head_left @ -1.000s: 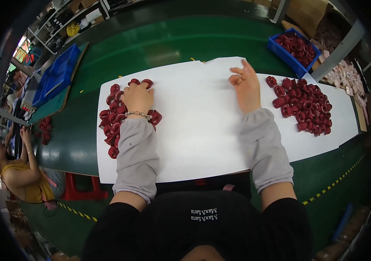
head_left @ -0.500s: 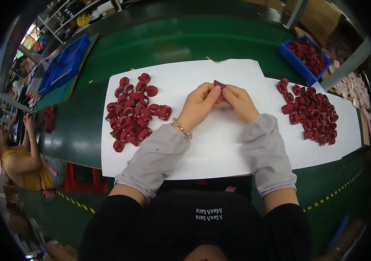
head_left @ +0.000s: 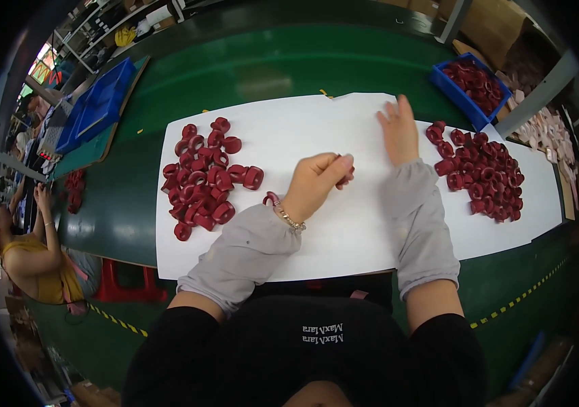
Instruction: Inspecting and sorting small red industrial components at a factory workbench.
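Note:
My left hand (head_left: pixel 316 182) is closed in a fist over the middle of the white paper (head_left: pixel 343 237), and its curled fingers hide what they hold, if anything. Beside its bracelet, a single dark red ring-shaped piece (head_left: pixel 271 199) shows on the paper. My right hand (head_left: pixel 400 136) is open over the paper's right part, fingers spread and nothing seen in them. To the left lies a loose heap of dark red ring-shaped pieces (head_left: pixel 201 178). A second, denser heap of such pieces (head_left: pixel 485 173) lies right of my right hand.
A blue bin (head_left: pixel 462 98) of red pieces stands at the far right, near a grey metal post (head_left: pixel 540 91) and a pile of pale pieces (head_left: pixel 540 132). Blue trays (head_left: pixel 99 108) sit at the far left. A person in yellow (head_left: pixel 38 264) works at the green table's left side.
My hands have parted; the right moved right and opened, the left drew slightly down and closed. The red piece between my fingertips is out of sight there, and one ring shows by my left wrist.

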Tool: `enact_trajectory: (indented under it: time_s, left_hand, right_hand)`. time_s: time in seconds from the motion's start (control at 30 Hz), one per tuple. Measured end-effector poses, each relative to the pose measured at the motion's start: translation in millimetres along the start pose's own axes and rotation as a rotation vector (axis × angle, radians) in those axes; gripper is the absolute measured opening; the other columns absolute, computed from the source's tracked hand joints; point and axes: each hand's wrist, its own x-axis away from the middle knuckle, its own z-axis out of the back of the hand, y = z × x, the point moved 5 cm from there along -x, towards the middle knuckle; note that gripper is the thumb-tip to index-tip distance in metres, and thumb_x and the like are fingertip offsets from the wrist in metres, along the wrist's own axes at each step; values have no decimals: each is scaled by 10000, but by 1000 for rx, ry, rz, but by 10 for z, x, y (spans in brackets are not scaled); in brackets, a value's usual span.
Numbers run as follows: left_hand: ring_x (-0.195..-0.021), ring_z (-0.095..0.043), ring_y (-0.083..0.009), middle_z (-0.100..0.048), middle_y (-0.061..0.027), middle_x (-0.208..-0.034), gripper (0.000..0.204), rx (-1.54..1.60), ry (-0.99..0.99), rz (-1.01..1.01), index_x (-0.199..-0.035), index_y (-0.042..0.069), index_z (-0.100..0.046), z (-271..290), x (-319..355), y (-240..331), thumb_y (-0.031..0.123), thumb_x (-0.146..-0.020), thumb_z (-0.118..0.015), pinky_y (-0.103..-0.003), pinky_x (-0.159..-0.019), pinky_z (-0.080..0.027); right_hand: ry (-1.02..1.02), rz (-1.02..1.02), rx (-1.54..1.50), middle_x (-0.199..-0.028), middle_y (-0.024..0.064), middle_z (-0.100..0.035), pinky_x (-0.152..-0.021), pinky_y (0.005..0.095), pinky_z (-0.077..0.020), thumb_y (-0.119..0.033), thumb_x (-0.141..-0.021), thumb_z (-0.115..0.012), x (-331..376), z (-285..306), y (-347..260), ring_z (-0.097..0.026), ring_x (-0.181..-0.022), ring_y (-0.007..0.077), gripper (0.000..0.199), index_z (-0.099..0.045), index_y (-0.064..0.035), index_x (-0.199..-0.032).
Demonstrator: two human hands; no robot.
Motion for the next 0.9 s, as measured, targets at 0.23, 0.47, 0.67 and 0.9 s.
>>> enact_trajectory:
  time_s: [0.23,0.47,0.67,0.9]
  left_hand:
    - [-755,-535,-72,-628,-55,-916,308,-67,119,156,-1012,-5,-601,289,-152,-296,275,-932,-502,-222,-713,-468]
    - [-770,-525,-80,-611,-46,-962,311,-49,56,50,-1119,13,-534,402,-250,-286,266,-949,-473,-235,-732,-463]
    - [-791,-533,-85,-596,-39,-904,274,-23,-2,36,-1088,14,-520,406,-237,-324,242,-939,-495,-245,-725,-466]
    - [-868,-561,-115,-585,-65,-920,199,296,245,-23,-1032,7,-526,555,-277,-316,122,-881,-587,-257,-765,-469]
  right_hand:
    - [620,197,639,-1465,118,-196,-1031,303,-254,-230,-839,-560,48,442,-500,-232,-1323,217,712,-193,-33,-1417]
    - [-231,154,611,-1270,101,-495,-971,305,-367,-199,-911,-512,353,-338,-149,-489,-1123,197,448,-416,-20,-1310]
    - [-589,-245,468,-1196,74,-530,-915,287,-418,-137,-912,-508,856,-790,161,-516,-1070,171,336,-492,-6,-1221]
    - [-690,75,827,-1048,60,-535,-843,268,-444,-10,-831,-587,767,-745,156,-524,-957,125,215,-535,-7,-1040]
